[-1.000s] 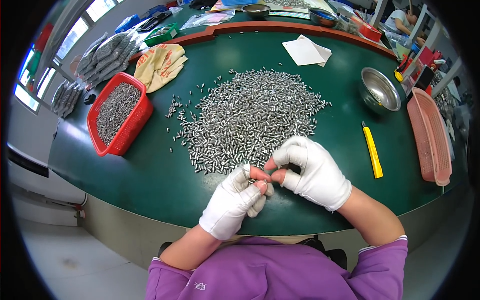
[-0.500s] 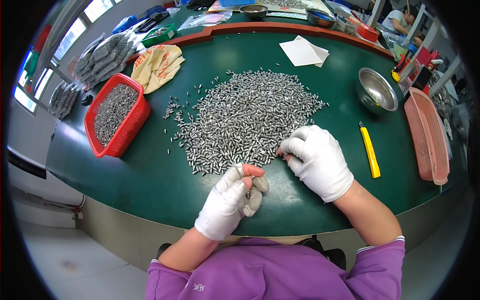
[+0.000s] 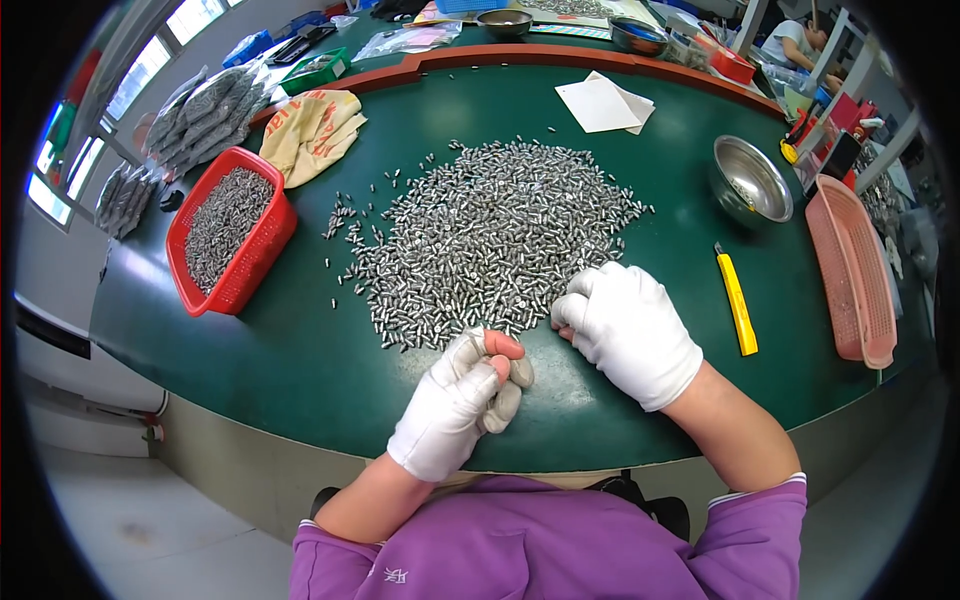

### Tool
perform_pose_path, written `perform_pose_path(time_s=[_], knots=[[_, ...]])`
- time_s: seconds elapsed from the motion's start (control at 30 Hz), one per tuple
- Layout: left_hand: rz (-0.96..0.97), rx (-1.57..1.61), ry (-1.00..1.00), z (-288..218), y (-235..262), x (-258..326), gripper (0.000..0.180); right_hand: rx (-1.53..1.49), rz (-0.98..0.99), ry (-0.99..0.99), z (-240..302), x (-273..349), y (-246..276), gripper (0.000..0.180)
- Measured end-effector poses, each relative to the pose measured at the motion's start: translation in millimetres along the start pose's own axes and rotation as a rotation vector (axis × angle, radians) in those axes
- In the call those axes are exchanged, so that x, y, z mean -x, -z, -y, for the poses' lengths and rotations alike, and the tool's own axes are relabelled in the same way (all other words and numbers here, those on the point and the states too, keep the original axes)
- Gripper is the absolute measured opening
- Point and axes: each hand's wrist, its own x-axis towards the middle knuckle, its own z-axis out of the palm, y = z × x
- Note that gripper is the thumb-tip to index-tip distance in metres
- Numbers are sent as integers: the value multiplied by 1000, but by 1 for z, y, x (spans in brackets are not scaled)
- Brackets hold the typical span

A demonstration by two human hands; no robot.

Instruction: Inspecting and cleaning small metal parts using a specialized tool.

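A broad heap of small shiny metal pins (image 3: 490,235) lies spread on the green table (image 3: 270,350). Just below its near edge is my left hand (image 3: 457,400), in a white glove with bare thumb and fingertip. Its fingers are curled closed, and whatever sits inside is hidden. At the heap's near right edge, my right hand (image 3: 630,335), gloved in white too, bends its fingers down toward the table. Those fingers are closed together with the tips mostly hidden, so what they hold cannot be made out.
To the left stands a red basket (image 3: 235,255) full of similar pins, beside a beige cloth bag (image 3: 312,135). A yellow cutter knife (image 3: 737,300), a steel bowl (image 3: 752,178) and a pink basket (image 3: 850,270) are at right. White paper (image 3: 603,103) lies farther back.
My right hand has turned slightly, its fingers tucking more under the palm. My left hand has closed a little; the metal glint seen between its fingers is now hidden.
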Motion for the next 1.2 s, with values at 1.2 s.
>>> perform_pose_path(time_s=[1.2], knots=[[0, -68, 124, -7, -4, 0, 28, -506, -128, 75, 13, -3, 2, 14]])
